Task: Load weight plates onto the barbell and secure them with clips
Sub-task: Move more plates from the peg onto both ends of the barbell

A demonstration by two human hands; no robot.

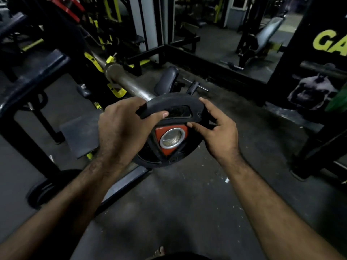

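Two bare hands hold one round black rubber weight plate (pixel 170 128) with a red triangular hub and a steel-ringed centre hole, at centre frame. Left hand (pixel 122 128) grips the plate's upper-left rim, thumb curled through a grip slot, fingers wrapped over the edge. Right hand (pixel 217 132) grips the right rim, thumb on the plate's face beside the red hub, fingers reaching round the edge; index finger extended along the top. Plate tilted, face toward the camera, centre hole empty; its far top edge sits just in front of the end of the grey steel barbell sleeve (pixel 129 83), which runs up and left to yellow-and-black rack hooks (pixel 114 91). Whether plate and sleeve touch, cannot tell. Lower left: another dark plate (pixel 43 188) lying near a black frame leg. Dark rubber gym floor (pixel 187 203) below, speckled with pale flecks. Upper right: black panel with yellow lettering (pixel 328 44).
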